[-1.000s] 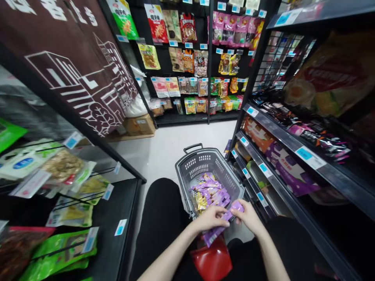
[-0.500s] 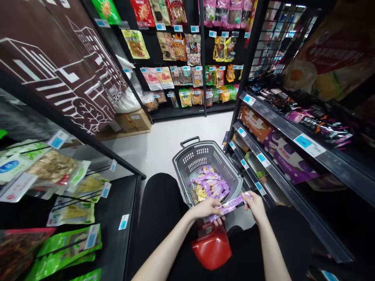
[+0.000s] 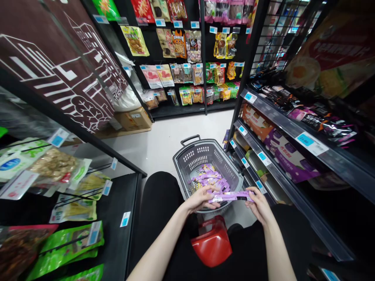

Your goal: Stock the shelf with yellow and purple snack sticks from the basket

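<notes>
A long, narrow purple snack packet (image 3: 233, 196) is stretched level between my two hands. My left hand (image 3: 201, 200) pinches its left end, and my right hand (image 3: 258, 203) grips the right end. Just beneath and beyond it stands a grey shopping basket (image 3: 193, 145) with slotted walls, on the floor between my knees. Several purple packets (image 3: 209, 175) lie loose in the basket, with some yellow ones showing among them at the left. The basket's red handle (image 3: 212, 242) juts towards me below my hands.
Shelves (image 3: 293, 125) with boxes and dark packets rise close on my right. To the left, a black rack (image 3: 117, 210) holds hanging snack bags. Ahead, a display (image 3: 175, 111) of bagged snacks crosses the aisle, and a cardboard box (image 3: 134, 119) sits by the brown printed panel.
Both hands have risen slightly, and the packet has gone from slanting up to the right to nearly level. It now crosses over the basket's near rim.
</notes>
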### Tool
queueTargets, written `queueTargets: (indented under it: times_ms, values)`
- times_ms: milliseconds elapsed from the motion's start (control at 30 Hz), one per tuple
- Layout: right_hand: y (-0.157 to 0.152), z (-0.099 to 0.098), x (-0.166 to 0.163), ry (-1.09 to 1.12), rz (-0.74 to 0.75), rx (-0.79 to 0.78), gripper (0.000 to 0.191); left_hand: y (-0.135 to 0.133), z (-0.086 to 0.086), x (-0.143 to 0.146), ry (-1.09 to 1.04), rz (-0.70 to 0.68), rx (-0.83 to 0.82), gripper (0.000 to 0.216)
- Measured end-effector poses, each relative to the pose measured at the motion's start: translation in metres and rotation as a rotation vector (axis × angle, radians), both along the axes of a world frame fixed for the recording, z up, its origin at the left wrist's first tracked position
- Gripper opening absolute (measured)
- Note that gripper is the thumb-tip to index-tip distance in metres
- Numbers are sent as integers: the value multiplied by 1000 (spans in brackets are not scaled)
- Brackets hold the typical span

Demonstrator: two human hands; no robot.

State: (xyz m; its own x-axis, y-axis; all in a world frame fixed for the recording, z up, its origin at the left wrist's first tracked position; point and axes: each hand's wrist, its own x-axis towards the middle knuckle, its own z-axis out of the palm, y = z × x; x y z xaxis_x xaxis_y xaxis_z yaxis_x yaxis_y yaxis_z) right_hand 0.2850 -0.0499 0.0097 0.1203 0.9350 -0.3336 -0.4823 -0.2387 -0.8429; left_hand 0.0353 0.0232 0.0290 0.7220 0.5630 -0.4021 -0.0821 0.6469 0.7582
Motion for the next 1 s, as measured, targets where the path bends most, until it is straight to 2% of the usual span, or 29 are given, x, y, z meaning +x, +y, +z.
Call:
queueTargets:
  times_ms: [100,200,300,367,500,700,900,1000]
  values:
    - [-3,2,1,55,0,-3,32,4,-4,3,45,226,2,38]
    - [-4,4,0,70,50,43,43,7,-6,3,9,330,0,42]
    - [-2,3,-4,23,33,12,44,8,-6,3,29,317,47,46]
    - [0,0,-6,-22,-25,-26,39,8,-8,4,159,294,129,44]
    - [3,-8,-7,-140,-86,-74,42,8,-15,6,427,229,344,40]
    - [4,-15,-4,-381,-98,-109,48,11,-17,6,508,223,478,42]
    - [6,-16,-5,-291,-132,-194,45,11,-15,9,529,280,494,42]
    - [8,-12,-10,-218,-177,-185,44,10,-16,12,519,340,483,42]
